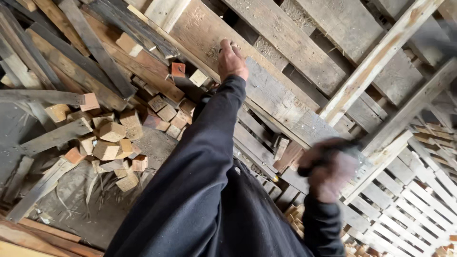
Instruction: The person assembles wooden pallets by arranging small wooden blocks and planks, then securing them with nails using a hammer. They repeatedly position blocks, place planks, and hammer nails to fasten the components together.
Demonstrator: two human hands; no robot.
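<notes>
My left hand (232, 61) reaches forward in a dark sleeve, its fingers curled together against a wide weathered plank (209, 33) of a wooden pallet (304, 126). Whether something small is pinched at the fingertips is too small to tell. My right hand (328, 169) is nearer to me and blurred by motion, closed around a dark tool handle (333, 148) above the pallet's slats. A long pale plank (376, 62) lies slanted across the pallet to the right of both hands.
A heap of small wooden blocks (112, 138) lies on dirty ground to the left, among loose grey boards (57, 135). More stacked planks (76, 52) fill the upper left. Pale slatted pallets (419, 200) and more small blocks (295, 216) lie at the lower right.
</notes>
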